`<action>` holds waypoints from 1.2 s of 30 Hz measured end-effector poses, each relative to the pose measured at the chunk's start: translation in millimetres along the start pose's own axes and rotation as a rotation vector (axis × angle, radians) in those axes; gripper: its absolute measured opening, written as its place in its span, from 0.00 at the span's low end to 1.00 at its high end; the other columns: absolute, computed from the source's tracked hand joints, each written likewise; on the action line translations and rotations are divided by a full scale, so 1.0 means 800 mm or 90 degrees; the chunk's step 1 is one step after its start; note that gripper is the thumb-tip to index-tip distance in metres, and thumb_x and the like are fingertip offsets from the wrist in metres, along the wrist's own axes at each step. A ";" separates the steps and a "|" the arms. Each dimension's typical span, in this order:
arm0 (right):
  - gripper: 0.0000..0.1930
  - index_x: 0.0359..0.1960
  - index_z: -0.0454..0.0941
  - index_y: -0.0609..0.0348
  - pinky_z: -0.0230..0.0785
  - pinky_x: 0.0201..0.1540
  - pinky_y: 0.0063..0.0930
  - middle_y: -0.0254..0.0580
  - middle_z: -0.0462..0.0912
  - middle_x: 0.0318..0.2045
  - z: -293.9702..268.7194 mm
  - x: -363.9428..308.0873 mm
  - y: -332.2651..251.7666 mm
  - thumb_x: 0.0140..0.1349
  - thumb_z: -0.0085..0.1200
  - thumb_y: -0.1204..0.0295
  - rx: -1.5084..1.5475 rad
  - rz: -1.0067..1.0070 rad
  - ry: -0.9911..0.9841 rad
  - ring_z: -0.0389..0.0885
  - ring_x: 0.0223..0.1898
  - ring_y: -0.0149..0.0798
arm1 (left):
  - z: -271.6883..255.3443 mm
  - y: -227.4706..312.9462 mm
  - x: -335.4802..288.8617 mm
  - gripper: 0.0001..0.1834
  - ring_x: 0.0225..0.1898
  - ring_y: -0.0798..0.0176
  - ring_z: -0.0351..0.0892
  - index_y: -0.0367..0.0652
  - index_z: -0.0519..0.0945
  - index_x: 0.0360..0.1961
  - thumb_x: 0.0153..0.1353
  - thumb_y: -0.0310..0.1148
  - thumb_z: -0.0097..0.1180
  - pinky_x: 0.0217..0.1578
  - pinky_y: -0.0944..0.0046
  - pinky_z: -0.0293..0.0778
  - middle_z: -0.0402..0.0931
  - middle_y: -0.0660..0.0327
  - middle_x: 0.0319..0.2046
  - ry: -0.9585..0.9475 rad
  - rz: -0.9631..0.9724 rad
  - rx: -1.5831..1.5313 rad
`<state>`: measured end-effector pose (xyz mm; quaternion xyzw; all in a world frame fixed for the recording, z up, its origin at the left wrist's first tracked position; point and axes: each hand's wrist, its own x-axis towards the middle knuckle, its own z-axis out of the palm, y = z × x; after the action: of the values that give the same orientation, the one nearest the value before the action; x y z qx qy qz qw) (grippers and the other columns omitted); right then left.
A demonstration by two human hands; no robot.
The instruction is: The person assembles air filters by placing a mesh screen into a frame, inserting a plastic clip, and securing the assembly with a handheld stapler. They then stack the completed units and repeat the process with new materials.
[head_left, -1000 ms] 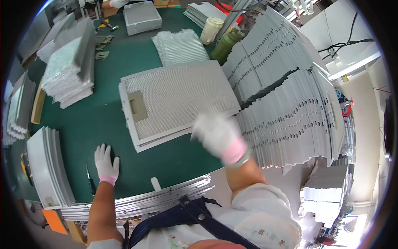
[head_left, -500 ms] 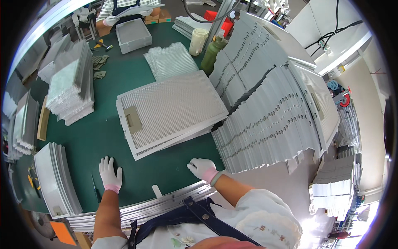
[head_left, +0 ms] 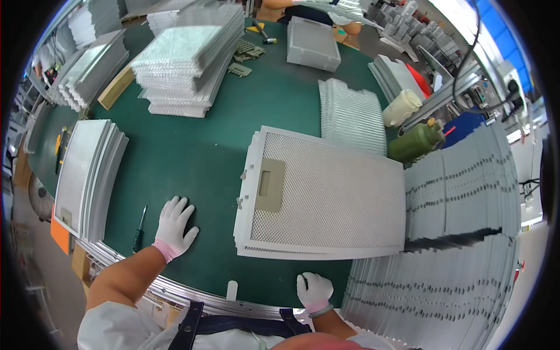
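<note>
As seems apt for support, rests left hand [head_left: 174, 228] on table [head_left: 186, 149]: fingers spread, empty. Holds right hand [head_left: 315, 291] curled near panel [head_left: 341, 204]: cannot tell how tightly, or whether gripping anything.

Framed silver mesh panels [head_left: 338, 198] lie stacked on the green tabletop [head_left: 181, 151], the uppermost bearing a beige plate [head_left: 274, 188].

The pale grey rectangular metal panel [head_left: 344, 198] is patterned with fine mesh. White fabric gloves [head_left: 173, 226] are edged in pink.

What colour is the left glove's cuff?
Pink; the left glove's cuff shows best in the head view.
</note>
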<state>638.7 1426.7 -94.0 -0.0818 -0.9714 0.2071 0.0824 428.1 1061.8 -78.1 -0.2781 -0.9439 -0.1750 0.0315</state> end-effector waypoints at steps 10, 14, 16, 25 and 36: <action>0.07 0.25 0.80 0.54 0.69 0.22 0.43 0.43 0.78 0.17 0.004 0.010 -0.001 0.57 0.58 0.67 -0.015 -0.038 0.050 0.77 0.17 0.48 | -0.005 0.000 0.011 0.31 0.66 0.36 0.59 0.40 0.72 0.58 0.53 0.39 0.60 0.67 0.40 0.53 0.65 0.45 0.62 -0.003 -0.015 0.006; 0.07 0.27 0.81 0.56 0.71 0.26 0.44 0.46 0.80 0.20 -0.001 0.010 -0.008 0.57 0.58 0.67 0.021 -0.010 0.020 0.79 0.21 0.51 | -0.003 -0.004 0.003 0.31 0.67 0.37 0.57 0.39 0.71 0.58 0.52 0.38 0.61 0.68 0.41 0.52 0.64 0.45 0.63 -0.003 -0.024 -0.008; 0.07 0.25 0.80 0.54 0.70 0.22 0.43 0.44 0.78 0.18 0.003 0.008 -0.006 0.57 0.58 0.67 0.001 -0.034 0.051 0.77 0.18 0.48 | -0.002 -0.004 0.002 0.32 0.67 0.37 0.57 0.40 0.71 0.59 0.52 0.38 0.61 0.68 0.41 0.53 0.64 0.46 0.63 -0.005 -0.023 -0.001; 0.10 0.29 0.82 0.56 0.72 0.31 0.44 0.47 0.82 0.25 0.008 -0.009 0.000 0.61 0.54 0.64 0.028 -0.006 0.014 0.81 0.27 0.53 | -0.005 -0.007 -0.024 0.28 0.67 0.40 0.60 0.40 0.73 0.57 0.56 0.40 0.59 0.68 0.43 0.54 0.66 0.47 0.62 0.083 -0.003 -0.032; 0.21 0.45 0.76 0.68 0.73 0.41 0.44 0.57 0.82 0.39 0.009 -0.035 -0.037 0.71 0.42 0.59 -0.136 0.018 0.002 0.82 0.39 0.55 | -0.001 0.275 -0.280 0.17 0.43 0.46 0.82 0.38 0.83 0.42 0.60 0.39 0.53 0.45 0.47 0.75 0.82 0.47 0.37 -0.259 0.241 -0.177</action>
<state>661.0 1391.8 -91.5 -0.1040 -0.9866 0.1032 0.0720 734.8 1119.0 -43.8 -0.4801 -0.8292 -0.2344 -0.1643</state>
